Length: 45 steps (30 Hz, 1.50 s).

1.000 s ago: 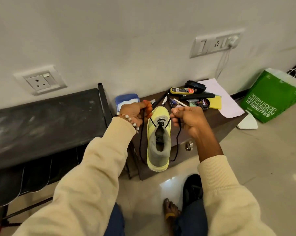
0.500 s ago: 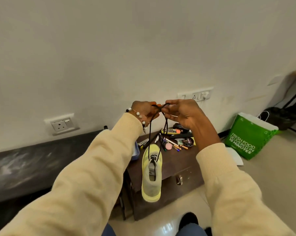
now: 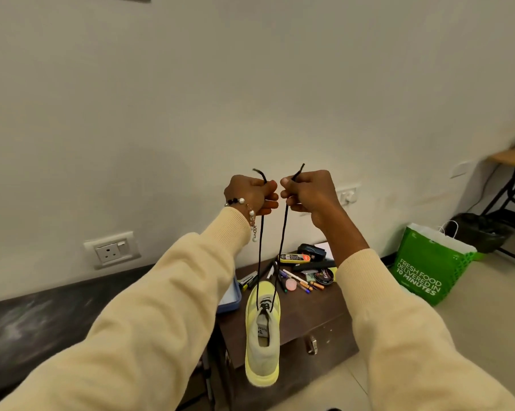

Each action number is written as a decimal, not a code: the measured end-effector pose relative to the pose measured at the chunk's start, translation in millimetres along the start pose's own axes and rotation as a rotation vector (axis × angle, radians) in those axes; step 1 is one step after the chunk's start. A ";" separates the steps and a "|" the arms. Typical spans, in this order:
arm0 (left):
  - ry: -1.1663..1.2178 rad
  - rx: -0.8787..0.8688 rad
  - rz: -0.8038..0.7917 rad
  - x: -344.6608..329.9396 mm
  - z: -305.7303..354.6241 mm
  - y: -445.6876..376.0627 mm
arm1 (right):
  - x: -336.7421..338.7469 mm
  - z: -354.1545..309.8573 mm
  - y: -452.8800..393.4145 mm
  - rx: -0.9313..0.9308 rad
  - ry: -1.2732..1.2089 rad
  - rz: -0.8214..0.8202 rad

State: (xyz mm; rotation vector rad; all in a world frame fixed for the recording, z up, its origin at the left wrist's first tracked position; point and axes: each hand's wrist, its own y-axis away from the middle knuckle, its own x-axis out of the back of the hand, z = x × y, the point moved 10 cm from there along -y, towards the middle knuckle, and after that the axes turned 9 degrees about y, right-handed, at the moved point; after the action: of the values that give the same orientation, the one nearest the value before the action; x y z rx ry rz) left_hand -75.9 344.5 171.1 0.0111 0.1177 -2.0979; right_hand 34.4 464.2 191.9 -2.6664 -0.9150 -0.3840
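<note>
Both grips are closed tight on the black lace [image 3: 283,238]. My left grip [image 3: 250,194] pinches one strand in a fist and my right grip [image 3: 308,194] pinches the other, knuckles nearly touching, high above the shoe [image 3: 262,345]. A short tip pokes out over each fist; the stretch of lace inside my fingers is hidden. Both strands drop straight to the shoe's tongue, where they end in a dark knot of eyelets I cannot make out.

The yellow shoe points away from me, heel toward the camera and past the front edge of the worktop [image 3: 315,310]. Whether it rests there or hangs from the lace, I cannot tell. Left of the shoe, a blue tray [image 3: 231,301] is mostly covered by my left sleeve [image 3: 161,307]. Just beyond the shoe lie pens [image 3: 302,284] and a round tin [image 3: 324,275] whose label is too blurred to read. Far to the shoe's right stands a green bag [image 3: 428,268]. The bottom edge of the frame cuts off both my arms.
</note>
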 end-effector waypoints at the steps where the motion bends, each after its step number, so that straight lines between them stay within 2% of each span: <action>1: -0.069 -0.044 -0.005 -1.1 6.2 0.0 | 2.7 -6.3 -0.6 0.031 0.045 0.025; 4: -0.267 -0.154 -0.034 -9.0 19.8 -1.8 | 6.5 -23.5 -4.0 0.103 0.133 0.059; 7: -0.378 -0.197 -0.079 -20.8 25.7 -4.5 | 2.3 -33.3 -8.9 0.146 0.119 -0.023; 16: -0.266 -0.212 -0.256 -42.0 20.4 -14.2 | -1.0 -35.7 -12.8 0.209 0.065 -0.196; 23: -0.288 -0.227 -0.324 -47.0 22.7 -7.7 | 2.8 -56.0 -14.6 0.319 0.251 -0.139; 27: -0.358 -0.189 -0.362 -42.1 2.4 -7.0 | 18.7 -46.9 -21.5 0.245 0.179 -0.050; 32: -0.322 -0.215 -0.270 -24.1 5.9 -10.4 | 32.9 -17.9 -25.1 0.165 0.046 -0.051; 38: -0.601 -0.392 -0.286 -31.3 30.7 -10.2 | 15.3 59.0 -10.6 -0.042 -0.248 -0.126; 41: -0.765 -0.464 -0.309 -38.4 35.0 -7.5 | -15.4 92.5 -2.1 -0.086 -0.242 -0.172; 45: -0.936 -0.556 -0.355 -45.4 39.3 -2.6 | -54.6 105.2 5.9 -0.043 -0.196 -0.182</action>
State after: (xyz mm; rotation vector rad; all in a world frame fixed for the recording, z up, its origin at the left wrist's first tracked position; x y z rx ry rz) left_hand -53.6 381.4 212.9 -1.3795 0.1313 -2.1314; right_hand 12.7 467.4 75.3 -2.7033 -1.2266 -0.1850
